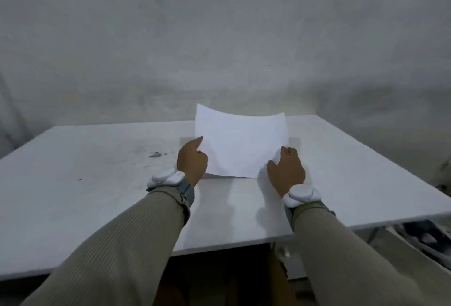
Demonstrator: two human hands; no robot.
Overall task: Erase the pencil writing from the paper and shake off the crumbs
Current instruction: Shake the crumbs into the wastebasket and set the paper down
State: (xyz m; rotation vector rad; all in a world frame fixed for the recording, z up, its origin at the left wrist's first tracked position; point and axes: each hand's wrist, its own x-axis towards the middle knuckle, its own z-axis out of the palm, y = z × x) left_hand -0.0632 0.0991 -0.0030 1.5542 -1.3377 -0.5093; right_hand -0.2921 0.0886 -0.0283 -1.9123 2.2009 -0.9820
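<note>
A white sheet of paper [240, 142] is lifted off the table, bowed, with its far edge raised toward the wall. My left hand [191, 159] pinches its near left edge, thumb on top. My right hand [286, 169] grips the near right corner, fingers curled round it. No pencil writing shows on the sheet from here. No eraser is in view.
The white table [97, 196] is smudged grey at the left, with a small dark pile of crumbs [156, 154] left of my left hand. A grey wall stands close behind. Clutter lies below the table's right edge [419, 235].
</note>
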